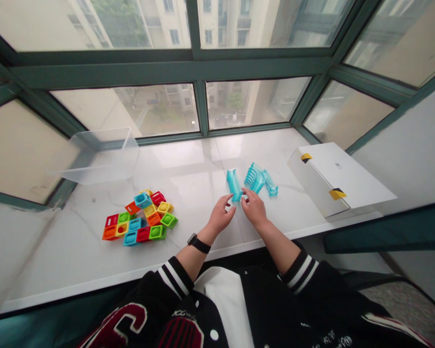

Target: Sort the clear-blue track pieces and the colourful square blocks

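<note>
Straight turquoise piece (233, 184): our landmark, lying on the worktop (192, 193).
Left hand (220, 215): at its near end, left side; thumb and forefinger parted, and we see nothing in their grasp.
Right hand (254, 208): at that same end, right side; fingers partly curled, and we cannot tell whether they pinch it.
Step in hand: positioning this piece, we judge.
Next move: calls for light fingertip control from both sides, in our judgement.
Ribbed turquoise piece (254, 178), narrow turquoise piece (270, 184): right of the landmark.
Coloured blocks (137, 224): left of it.
White box (348, 174): well to its right.
</note>
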The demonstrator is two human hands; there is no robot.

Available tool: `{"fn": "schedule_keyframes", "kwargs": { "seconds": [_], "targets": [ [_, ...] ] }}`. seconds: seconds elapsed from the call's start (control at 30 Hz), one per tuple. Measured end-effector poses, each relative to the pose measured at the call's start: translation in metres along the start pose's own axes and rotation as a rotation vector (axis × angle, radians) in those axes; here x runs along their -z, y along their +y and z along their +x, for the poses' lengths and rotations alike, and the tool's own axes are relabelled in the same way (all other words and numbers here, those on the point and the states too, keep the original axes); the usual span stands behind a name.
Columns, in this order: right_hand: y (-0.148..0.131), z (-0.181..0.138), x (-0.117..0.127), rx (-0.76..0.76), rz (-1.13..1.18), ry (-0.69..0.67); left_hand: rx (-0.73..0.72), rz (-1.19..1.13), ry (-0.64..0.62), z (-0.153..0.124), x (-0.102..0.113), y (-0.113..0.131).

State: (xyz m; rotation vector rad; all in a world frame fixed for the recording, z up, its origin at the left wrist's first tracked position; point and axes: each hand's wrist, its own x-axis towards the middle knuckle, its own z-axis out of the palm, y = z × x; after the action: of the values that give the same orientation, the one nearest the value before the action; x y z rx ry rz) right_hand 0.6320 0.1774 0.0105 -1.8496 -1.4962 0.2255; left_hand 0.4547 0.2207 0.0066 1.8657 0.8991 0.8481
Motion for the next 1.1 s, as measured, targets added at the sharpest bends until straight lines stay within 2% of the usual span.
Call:
{"fn": "schedule_keyframes", "kwargs": {
  "seconds": [0.8, 0.93, 1.1],
  "targets": [
    [0.003, 0.01, -0.001, 0.01, -0.028, -0.002, 0.023, -0.02, -0.001, 0.0, 0.0, 0.0],
    [0.007, 0.002, 0.002, -0.005, 0.006, 0.009, 0.028, 0.0, 0.009, -0.004, 0.012, -0.001],
    [0.026, -0.031, -0.001, -0.072, 0.13, -0.093, -0.01, 0.119, -0.03, -0.032, 0.049, -0.007]
  ]
}}
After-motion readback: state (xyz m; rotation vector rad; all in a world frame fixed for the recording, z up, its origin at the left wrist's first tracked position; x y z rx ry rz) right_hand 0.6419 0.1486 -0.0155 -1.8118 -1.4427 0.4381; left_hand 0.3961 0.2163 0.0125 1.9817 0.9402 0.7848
